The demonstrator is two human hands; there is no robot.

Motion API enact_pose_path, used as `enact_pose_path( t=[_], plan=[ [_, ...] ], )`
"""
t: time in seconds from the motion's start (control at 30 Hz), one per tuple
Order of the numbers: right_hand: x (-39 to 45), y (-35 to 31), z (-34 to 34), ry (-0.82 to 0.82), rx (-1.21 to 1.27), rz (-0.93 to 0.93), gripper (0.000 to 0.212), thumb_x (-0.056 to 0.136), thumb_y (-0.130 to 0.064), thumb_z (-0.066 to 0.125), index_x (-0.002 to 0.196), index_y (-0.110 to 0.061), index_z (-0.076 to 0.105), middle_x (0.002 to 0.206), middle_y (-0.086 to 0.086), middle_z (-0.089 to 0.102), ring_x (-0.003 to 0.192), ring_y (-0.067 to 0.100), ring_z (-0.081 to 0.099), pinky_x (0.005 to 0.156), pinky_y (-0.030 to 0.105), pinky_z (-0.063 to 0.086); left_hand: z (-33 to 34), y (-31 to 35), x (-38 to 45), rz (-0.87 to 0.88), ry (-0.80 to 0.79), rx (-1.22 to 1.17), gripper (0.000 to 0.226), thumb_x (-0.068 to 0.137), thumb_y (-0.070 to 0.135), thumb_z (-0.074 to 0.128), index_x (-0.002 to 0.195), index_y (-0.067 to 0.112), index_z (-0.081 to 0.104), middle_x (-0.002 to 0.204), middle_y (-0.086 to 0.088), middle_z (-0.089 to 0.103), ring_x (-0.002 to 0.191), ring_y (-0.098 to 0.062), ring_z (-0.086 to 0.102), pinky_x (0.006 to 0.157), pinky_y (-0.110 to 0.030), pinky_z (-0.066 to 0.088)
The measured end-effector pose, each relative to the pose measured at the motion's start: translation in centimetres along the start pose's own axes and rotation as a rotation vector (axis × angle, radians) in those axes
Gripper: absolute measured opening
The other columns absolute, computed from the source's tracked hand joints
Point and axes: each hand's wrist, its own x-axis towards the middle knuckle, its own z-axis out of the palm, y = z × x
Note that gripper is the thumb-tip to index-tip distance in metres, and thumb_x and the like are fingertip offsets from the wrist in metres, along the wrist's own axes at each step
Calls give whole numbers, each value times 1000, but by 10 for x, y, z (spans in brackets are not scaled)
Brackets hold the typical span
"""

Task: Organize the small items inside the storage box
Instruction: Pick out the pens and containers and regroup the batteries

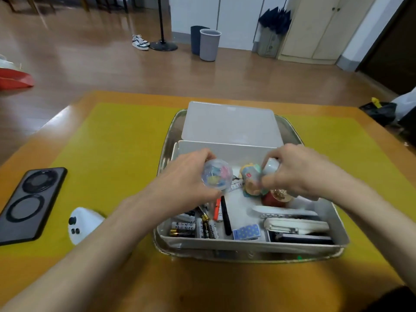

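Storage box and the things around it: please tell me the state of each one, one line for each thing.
storage box: open, lid off, full of small items
lid: lying flat behind the box
clear capsule: held up by the left hand, colourful clips inside
white round object: gripped by the right hand
batteries: lying loose in the near left corner
phone: face down on the mat

Setting: domestic room, likely a living area. Evidence: glossy wood floor (94,55); pair of sneakers (140,42) upper centre by a stand base (163,45); two waste bins (207,43); folded umbrella (275,20) against cream cupboards (319,28), upper right. Wooden tabletop (225,287) with yellow mat (117,143), lower frame.
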Motion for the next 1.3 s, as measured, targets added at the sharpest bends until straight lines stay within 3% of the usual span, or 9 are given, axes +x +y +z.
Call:
enact_pose_path(
  t=[0.13,0.23,0.37,0.43,0.63,0.87,0.97,1.07,1.3],
  plan=[
    [-12,25,-18,-89,217,24,49,45,-62,71,82,-31,70,46,2,64,39,23,56,44,34,50,32,16,6,69,-86,21,50,73,41,80,114,30,54,102,13,57,86,-4,59,68,-24,54],
    [-16,34,-9,-48,192,-8,49,43,-63,69,81,-32,70,48,-9,62,47,21,57,49,38,52,53,24,13,127,-106,115,50,76,40,76,119,26,55,106,7,57,96,-13,55,81,-30,49],
    [-22,44,2,-44,102,-59,48,46,-64,64,82,-34,70,53,-33,55,55,13,53,49,31,38,65,26,24,116,-145,194,49,79,42,75,120,19,60,110,0,61,103,-19,57,89,-36,47],
    [-27,49,5,-19,94,-89,45,48,-66,65,83,-38,70,52,-19,57,56,10,51,48,29,33,69,25,27,120,-180,255,51,80,45,74,120,18,59,112,0,57,104,-20,56,90,-38,47],
    [-36,49,14,44,121,-176,50,53,-83,57,86,-47,68,56,-13,54,61,8,53,49,30,35,52,21,22,87,-282,304,96,68,51,84,148,25,37,135,6,44,126,-13,41,104,-31,41],
    [-40,28,18,45,181,-273,42,61,-73,66,92,-45,68,60,-14,55,65,5,53,52,29,37,32,36,3,159,-172,-61,31,80,36,80,109,29,71,83,26,64,70,-3,60,61,-15,45],
    [-41,23,15,-14,243,-306,27,67,-57,74,87,-39,71,66,-16,61,66,3,54,57,33,45,36,34,1,110,-126,-104,12,81,27,80,89,26,71,67,13,64,60,-7,59,61,-29,50],
    [-41,28,8,-14,393,-274,22,73,-46,77,78,-25,71,62,-8,66,50,7,56,49,35,50,33,28,-2,85,-136,-120,12,79,26,80,78,25,68,63,7,63,54,-4,54,54,-22,46],
    [-46,59,-4,372,505,-112,60,74,-83,50,66,-26,66,71,-5,62,69,17,58,63,50,48,41,24,-13,104,-82,25,7,81,24,76,87,25,71,71,10,66,69,-7,61,65,-30,52]
  ],
)
